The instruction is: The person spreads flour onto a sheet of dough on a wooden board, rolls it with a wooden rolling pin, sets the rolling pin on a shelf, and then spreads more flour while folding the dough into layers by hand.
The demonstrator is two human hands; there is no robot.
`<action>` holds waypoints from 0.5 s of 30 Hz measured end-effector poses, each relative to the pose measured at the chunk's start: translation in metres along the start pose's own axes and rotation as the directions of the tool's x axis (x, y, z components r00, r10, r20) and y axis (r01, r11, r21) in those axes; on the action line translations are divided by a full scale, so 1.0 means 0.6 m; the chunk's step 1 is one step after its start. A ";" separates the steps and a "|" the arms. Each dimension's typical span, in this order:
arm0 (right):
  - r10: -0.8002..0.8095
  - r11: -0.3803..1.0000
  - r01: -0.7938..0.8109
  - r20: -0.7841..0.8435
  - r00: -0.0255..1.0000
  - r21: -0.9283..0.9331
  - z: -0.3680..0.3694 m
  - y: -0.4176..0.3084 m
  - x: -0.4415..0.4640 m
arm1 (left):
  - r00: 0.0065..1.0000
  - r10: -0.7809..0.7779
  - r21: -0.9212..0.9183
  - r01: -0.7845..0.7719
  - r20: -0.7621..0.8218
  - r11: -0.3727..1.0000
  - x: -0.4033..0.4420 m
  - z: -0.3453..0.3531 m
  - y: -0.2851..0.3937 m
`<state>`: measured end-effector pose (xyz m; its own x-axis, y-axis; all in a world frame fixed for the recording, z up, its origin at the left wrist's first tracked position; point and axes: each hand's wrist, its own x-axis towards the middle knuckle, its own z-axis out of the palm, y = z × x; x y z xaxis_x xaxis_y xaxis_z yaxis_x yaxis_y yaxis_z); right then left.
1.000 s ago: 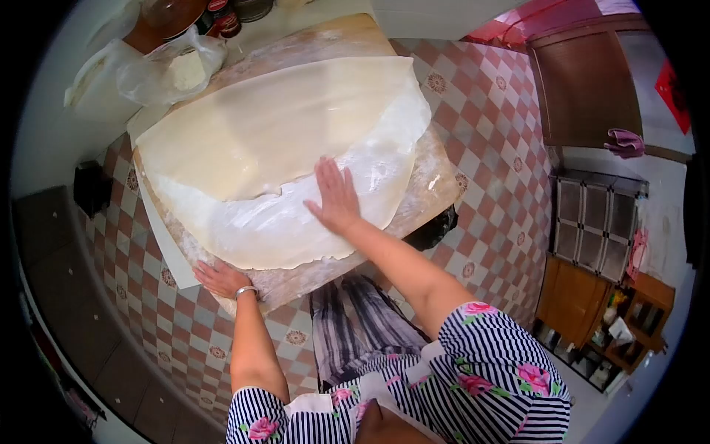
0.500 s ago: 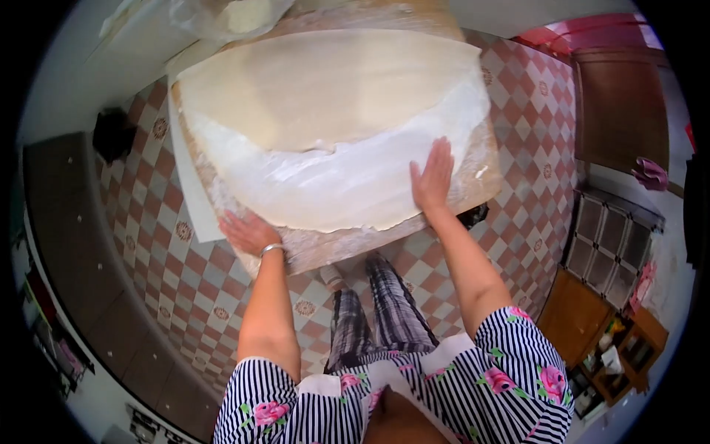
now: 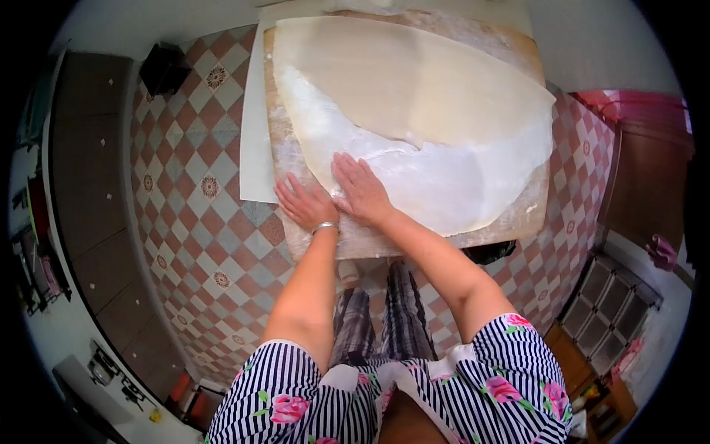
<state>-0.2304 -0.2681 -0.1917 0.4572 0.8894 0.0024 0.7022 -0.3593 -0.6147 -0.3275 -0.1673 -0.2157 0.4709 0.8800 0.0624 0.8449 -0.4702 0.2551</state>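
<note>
Cream dough sheet (image 3: 425, 122): flat on the floured wooden board (image 3: 529, 211), covering most of it.
Long axis: left to right on a slant, the left end farther and the right end nearer; one pointed corner aims right, just at the board's right edge.
Ragged edge: the cream far part ends in an uneven line, with a white, floury part on the near side, bulging towards the person.
Left hand (image 3: 307, 203): palm down on the board's near left part, just beside the dough's rim, fingers slightly spread.
Right hand (image 3: 362, 189): palm down on the dough's near left rim, fingers nearly together, thumb out towards the left hand.
In the way: both hands hide a stretch of that rim and the board beneath.
Around the board: a white panel (image 3: 253, 152) juts out left; a black bag (image 3: 492, 253) shows below the near right edge; a dark bin (image 3: 164, 68) stands far left on the tiled floor (image 3: 188, 159).
</note>
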 end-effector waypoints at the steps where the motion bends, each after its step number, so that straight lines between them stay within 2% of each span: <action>1: -0.005 1.000 0.004 -0.051 0.999 -0.025 -0.001 0.007 0.021 | 1.000 -0.006 -0.013 0.006 0.006 1.000 0.001 -0.001 0.003; 5: -0.009 0.991 -0.020 -0.211 0.978 -0.134 -0.009 0.068 0.176 | 0.999 -0.029 -0.024 0.030 0.023 0.999 0.005 -0.007 0.008; 8: -0.018 0.973 -0.013 -0.134 0.991 -0.230 -0.012 0.052 0.236 | 0.999 -0.032 -0.042 0.033 0.038 0.999 0.008 -0.012 0.009; 11: -0.280 0.951 0.285 0.055 0.958 -0.119 0.012 0.026 0.181 | 0.998 -0.033 -0.054 0.036 0.052 0.998 0.010 -0.015 0.009; 14: -0.354 0.931 0.347 0.058 0.933 0.112 0.011 0.028 0.168 | 0.997 -0.036 -0.067 0.040 0.068 0.997 0.009 -0.015 0.007; 15: -0.360 0.932 0.360 -0.007 0.933 0.048 0.011 0.040 0.195 | 0.996 -0.037 -0.064 0.042 0.077 0.997 0.007 -0.014 0.008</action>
<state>-0.1636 -0.1709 -0.2117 0.1780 0.9570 0.2290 0.7923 -0.0014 -0.6101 -0.3238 -0.1653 -0.2062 0.4570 0.8892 -0.0215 0.8462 -0.4272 0.3185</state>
